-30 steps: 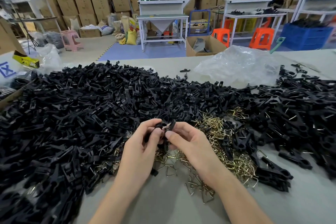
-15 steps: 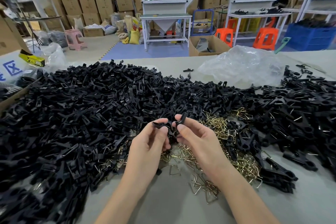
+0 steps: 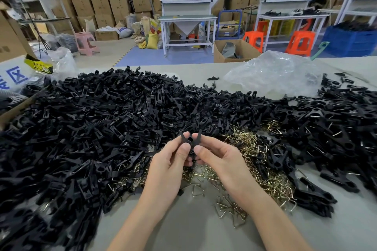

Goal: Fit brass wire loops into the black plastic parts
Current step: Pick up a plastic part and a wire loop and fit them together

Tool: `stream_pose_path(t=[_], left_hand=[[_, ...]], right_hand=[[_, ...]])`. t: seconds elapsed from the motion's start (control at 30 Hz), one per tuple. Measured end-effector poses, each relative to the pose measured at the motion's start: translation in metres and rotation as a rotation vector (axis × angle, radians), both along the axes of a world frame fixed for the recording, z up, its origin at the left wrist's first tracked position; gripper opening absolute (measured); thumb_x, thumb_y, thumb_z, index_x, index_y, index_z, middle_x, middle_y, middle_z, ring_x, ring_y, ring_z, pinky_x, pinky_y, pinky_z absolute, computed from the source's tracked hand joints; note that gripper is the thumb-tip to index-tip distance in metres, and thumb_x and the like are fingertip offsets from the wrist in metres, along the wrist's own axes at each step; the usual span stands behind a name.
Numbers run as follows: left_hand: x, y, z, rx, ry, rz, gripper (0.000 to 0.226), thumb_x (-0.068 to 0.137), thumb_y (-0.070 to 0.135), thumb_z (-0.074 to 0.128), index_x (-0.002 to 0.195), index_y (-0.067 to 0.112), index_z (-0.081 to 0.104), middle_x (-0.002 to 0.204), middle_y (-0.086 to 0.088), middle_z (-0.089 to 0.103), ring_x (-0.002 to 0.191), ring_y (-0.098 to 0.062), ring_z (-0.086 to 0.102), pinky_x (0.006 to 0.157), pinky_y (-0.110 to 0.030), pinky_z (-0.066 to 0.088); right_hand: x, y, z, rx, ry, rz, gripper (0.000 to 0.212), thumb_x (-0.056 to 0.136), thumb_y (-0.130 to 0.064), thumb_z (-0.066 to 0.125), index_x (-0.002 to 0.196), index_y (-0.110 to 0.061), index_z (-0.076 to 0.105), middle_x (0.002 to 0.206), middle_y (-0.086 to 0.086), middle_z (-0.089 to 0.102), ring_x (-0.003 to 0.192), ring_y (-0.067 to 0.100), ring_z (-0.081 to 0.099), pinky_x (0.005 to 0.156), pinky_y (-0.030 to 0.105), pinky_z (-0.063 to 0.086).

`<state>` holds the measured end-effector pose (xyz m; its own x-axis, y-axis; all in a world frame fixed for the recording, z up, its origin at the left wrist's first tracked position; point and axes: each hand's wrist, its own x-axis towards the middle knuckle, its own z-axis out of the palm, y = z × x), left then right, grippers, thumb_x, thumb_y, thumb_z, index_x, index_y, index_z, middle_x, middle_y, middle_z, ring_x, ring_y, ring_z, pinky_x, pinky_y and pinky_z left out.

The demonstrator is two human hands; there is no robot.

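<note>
Both hands hold a pair of black plastic parts (image 3: 190,140) above the table, their upper ends spreading apart in a V. My left hand (image 3: 169,166) pinches the left part with thumb and fingers. My right hand (image 3: 221,162) pinches the right part. Whether a wire loop sits between the parts is hidden by my fingers. A heap of brass wire loops (image 3: 251,161) lies on the table under and right of my hands. A large pile of loose black plastic parts (image 3: 91,128) covers the table's left and middle.
More black parts, some with wire showing, are heaped at the right (image 3: 336,128). A crumpled clear plastic bag (image 3: 273,73) lies at the back right. A cardboard box (image 3: 12,112) sits at the left edge. Grey table surface (image 3: 193,230) shows between my forearms.
My hands have lifted the two black parts slightly higher, and their upper ends now spread into a wider V between my thumbs.
</note>
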<state>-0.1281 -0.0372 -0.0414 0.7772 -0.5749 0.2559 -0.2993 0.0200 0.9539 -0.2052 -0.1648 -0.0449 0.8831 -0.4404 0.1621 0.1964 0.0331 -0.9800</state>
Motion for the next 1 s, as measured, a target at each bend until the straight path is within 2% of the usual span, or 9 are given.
stream_pose_path(t=[0.33,0.43,0.57,0.63,0.77,0.83,0.9,1.0], left_hand=[[-0.001,0.0,-0.001,-0.006,0.032,-0.012,0.029,0.103,0.021,0.053,0.116,0.041,0.07,0.096,0.001,0.074,0.078,-0.013,0.07,0.074,-0.014,0.052],[-0.001,-0.001,0.0,-0.014,0.062,-0.004,0.025,0.101,0.02,0.057,0.118,0.034,0.069,0.095,0.004,0.075,0.077,-0.013,0.069,0.074,-0.017,0.054],[-0.002,-0.001,0.001,-0.066,0.12,0.081,0.005,0.095,0.017,0.066,0.095,0.02,0.068,0.078,0.001,0.073,0.07,-0.01,0.066,0.066,-0.015,0.052],[-0.004,-0.002,0.001,-0.043,0.088,0.095,0.009,0.096,0.017,0.065,0.092,0.022,0.071,0.078,0.002,0.074,0.072,-0.01,0.069,0.068,-0.016,0.052],[-0.01,-0.004,0.001,-0.02,0.061,0.079,0.025,0.1,0.009,0.058,0.104,0.028,0.073,0.088,0.01,0.077,0.081,-0.008,0.073,0.072,-0.013,0.053],[-0.011,-0.004,0.003,-0.041,0.064,0.065,0.031,0.101,0.006,0.055,0.11,0.031,0.07,0.092,0.01,0.077,0.086,-0.009,0.073,0.076,-0.014,0.054],[-0.011,-0.005,0.005,-0.072,0.063,0.044,0.035,0.102,0.004,0.052,0.119,0.033,0.062,0.098,0.011,0.077,0.092,-0.007,0.073,0.08,-0.016,0.054],[-0.014,-0.005,-0.002,0.086,-0.192,0.032,0.031,0.103,0.015,0.052,0.124,0.038,0.05,0.101,0.018,0.072,0.094,0.0,0.068,0.083,-0.02,0.053]], right_hand=[[0.0,-0.001,-0.002,-0.042,-0.019,0.004,0.035,0.093,-0.016,0.07,0.111,-0.045,0.075,0.114,-0.008,0.076,0.106,0.012,0.071,0.085,0.022,0.056],[0.001,-0.001,-0.001,-0.037,-0.025,-0.022,0.037,0.091,-0.015,0.072,0.109,-0.046,0.076,0.111,-0.007,0.077,0.104,0.011,0.072,0.083,0.021,0.056],[0.001,-0.002,-0.002,-0.017,-0.002,-0.045,0.033,0.089,-0.011,0.074,0.103,-0.04,0.079,0.105,-0.004,0.078,0.098,0.008,0.072,0.081,0.018,0.055],[0.001,-0.003,-0.003,-0.014,-0.004,-0.03,0.031,0.089,-0.009,0.073,0.105,-0.035,0.079,0.106,-0.004,0.078,0.099,0.007,0.072,0.083,0.016,0.054],[-0.004,-0.005,0.001,-0.038,-0.015,-0.005,0.032,0.092,-0.007,0.07,0.101,-0.036,0.08,0.105,-0.007,0.078,0.095,0.001,0.072,0.082,0.012,0.052],[-0.005,-0.007,0.002,-0.029,-0.019,-0.017,0.024,0.09,-0.013,0.072,0.105,-0.03,0.078,0.103,-0.007,0.078,0.093,0.0,0.072,0.082,0.011,0.052],[-0.006,-0.011,-0.001,-0.014,-0.03,-0.033,0.027,0.086,-0.02,0.074,0.113,-0.021,0.075,0.107,-0.004,0.078,0.102,0.006,0.072,0.088,0.015,0.053],[-0.004,-0.017,-0.002,0.057,-0.067,-0.123,0.033,0.08,-0.026,0.08,0.113,-0.02,0.074,0.107,-0.001,0.077,0.106,0.014,0.071,0.093,0.022,0.055]])
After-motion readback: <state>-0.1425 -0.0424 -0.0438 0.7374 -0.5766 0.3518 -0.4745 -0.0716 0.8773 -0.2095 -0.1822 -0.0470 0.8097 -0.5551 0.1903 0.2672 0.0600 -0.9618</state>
